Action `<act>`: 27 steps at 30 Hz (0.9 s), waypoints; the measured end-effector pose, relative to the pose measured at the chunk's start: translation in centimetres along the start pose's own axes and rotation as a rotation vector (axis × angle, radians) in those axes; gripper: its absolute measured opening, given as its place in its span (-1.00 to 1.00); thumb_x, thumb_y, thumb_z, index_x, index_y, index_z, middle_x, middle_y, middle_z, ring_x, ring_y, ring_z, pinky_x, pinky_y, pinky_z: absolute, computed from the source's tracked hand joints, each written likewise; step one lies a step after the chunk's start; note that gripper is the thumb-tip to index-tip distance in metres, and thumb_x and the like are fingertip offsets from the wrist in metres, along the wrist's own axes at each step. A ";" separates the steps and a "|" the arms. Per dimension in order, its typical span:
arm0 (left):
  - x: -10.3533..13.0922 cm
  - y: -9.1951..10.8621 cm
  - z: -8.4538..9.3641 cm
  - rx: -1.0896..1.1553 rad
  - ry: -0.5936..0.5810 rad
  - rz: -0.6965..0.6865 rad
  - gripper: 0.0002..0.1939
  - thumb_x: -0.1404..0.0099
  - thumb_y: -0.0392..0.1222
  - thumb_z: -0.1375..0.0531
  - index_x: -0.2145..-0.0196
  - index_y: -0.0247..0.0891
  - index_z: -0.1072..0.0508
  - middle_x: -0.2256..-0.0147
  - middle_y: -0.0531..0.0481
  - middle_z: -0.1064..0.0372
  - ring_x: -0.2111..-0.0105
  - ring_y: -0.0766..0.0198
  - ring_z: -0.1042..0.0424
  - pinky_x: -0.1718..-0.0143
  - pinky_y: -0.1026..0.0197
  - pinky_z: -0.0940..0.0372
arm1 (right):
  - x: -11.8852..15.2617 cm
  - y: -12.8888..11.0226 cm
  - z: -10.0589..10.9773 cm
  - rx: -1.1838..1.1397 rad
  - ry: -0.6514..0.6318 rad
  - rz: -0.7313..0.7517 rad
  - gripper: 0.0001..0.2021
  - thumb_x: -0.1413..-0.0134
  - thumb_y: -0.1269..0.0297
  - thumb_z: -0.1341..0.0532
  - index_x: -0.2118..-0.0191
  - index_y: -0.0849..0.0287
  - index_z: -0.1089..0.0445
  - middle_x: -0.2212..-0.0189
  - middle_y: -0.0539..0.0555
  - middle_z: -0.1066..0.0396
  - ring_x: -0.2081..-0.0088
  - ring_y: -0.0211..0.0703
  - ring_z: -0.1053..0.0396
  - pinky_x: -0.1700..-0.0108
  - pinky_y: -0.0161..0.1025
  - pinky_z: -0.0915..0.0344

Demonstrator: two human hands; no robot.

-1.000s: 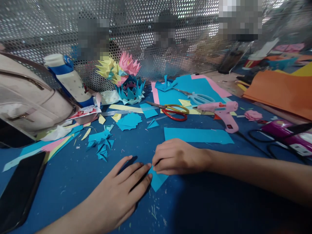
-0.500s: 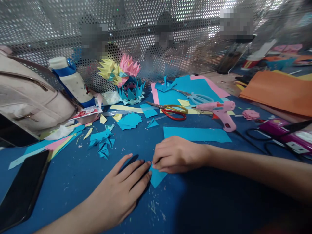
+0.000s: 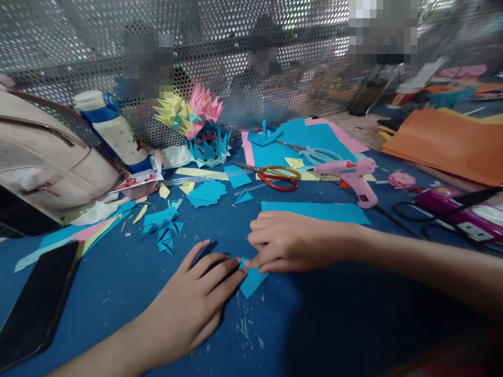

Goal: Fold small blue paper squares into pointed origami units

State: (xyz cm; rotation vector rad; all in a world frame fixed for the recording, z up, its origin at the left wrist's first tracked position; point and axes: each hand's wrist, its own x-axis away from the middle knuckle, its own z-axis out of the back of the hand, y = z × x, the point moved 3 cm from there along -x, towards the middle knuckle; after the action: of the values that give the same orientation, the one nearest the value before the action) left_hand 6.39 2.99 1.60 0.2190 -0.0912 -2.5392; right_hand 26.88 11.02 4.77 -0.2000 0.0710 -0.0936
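A small folded piece of blue paper (image 3: 251,283) lies flat on the blue table, its point toward me. My left hand (image 3: 196,298) rests beside it on the left, fingers spread and stretched out, with fingertips on the paper's left edge. From the right, my right hand (image 3: 286,242) presses on the paper's upper part with the index fingertip, its other fingers curled in. Part of the paper is hidden under the fingers. Beyond my right hand lies a blue paper strip (image 3: 314,211). Several small folded blue pieces (image 3: 163,225) sit to the left.
Scissors (image 3: 275,177) and a pink glue gun (image 3: 356,178) lie beyond my hands. Paper flowers (image 3: 208,144) stand near the perforated metal screen. A phone (image 3: 39,298), a bottle (image 3: 113,131) and a bag (image 3: 51,152) are left; orange paper (image 3: 448,144) and a purple power strip (image 3: 459,212) are right.
My right hand's index finger has straightened and pressed onto the paper, where the fingers were bunched at its upper edge before. My left hand stays nearly in place. The view has shifted slightly.
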 end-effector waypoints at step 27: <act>0.1 0.4 -0.4 0.029 0.048 -0.014 -0.43 -0.31 -0.45 -0.02 -0.27 -0.33 -0.21 -0.01 -0.25 -0.21 -0.10 -0.02 -0.23 -0.25 -0.38 -0.03 | -0.7 -1.7 -1.3 0.188 0.028 -0.149 -0.70 -0.39 0.23 -0.05 0.22 0.19 -0.52 0.49 0.09 -0.38 0.40 -0.11 -0.21 0.33 -0.15 0.03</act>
State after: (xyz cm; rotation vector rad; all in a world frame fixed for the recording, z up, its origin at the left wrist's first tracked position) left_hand 6.59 2.59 1.28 0.2934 -0.1079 -2.5462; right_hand 25.97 9.16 3.90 -0.0158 0.0747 -0.2504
